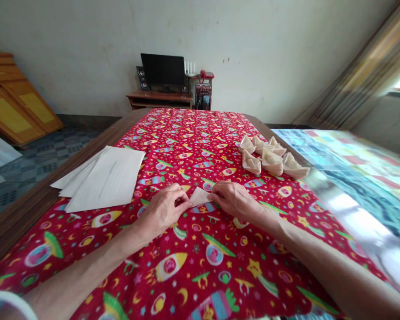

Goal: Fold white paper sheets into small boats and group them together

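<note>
A small folded piece of white paper (200, 196) with a pointed top lies low over the red patterned cloth, between my two hands. My left hand (166, 202) pinches its left corner between thumb and fingers. On the other side, my right hand (233, 198) grips the right corner the same way. To the left rests a fanned stack of white paper sheets (110, 178). Several folded paper boats (272, 161) stand grouped in two rows at the right, apart from my right hand.
The red cloth (173, 262) covers a brown wooden table (30, 211). Beyond the far end stand a black monitor (163, 70) with speakers and a red telephone (205, 74). A wooden cabinet (20, 104) is at the left, a bed (360, 178) along the right.
</note>
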### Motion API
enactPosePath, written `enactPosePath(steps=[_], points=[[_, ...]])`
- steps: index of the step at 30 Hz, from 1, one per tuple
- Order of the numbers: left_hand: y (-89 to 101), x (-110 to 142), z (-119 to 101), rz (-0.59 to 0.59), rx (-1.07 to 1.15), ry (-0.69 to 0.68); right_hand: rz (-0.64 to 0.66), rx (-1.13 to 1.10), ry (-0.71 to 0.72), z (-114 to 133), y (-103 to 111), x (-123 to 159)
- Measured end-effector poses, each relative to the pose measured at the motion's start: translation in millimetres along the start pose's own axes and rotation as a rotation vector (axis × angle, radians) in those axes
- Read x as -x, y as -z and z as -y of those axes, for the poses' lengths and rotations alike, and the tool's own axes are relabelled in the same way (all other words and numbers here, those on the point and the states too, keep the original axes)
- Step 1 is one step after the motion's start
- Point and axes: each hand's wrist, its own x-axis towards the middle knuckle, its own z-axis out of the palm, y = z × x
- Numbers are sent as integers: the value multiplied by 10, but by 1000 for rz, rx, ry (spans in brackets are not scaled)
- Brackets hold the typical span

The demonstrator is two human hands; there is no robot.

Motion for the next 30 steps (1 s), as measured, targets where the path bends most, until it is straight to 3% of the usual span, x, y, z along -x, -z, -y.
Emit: enactPosePath(steps=[8,23,26,30], points=[[16,-21,-61,14,-43,3,95,108,130,-30,59,-85],[-18,14,-166,-68,-265,-29,151,189,80,43,113,-132],[-18,7,-179,-107,-324,-138,156,183,73,53,121,-143],[-23,2,-166,-7,-358,-375,138,167,47,48,114,-156]])
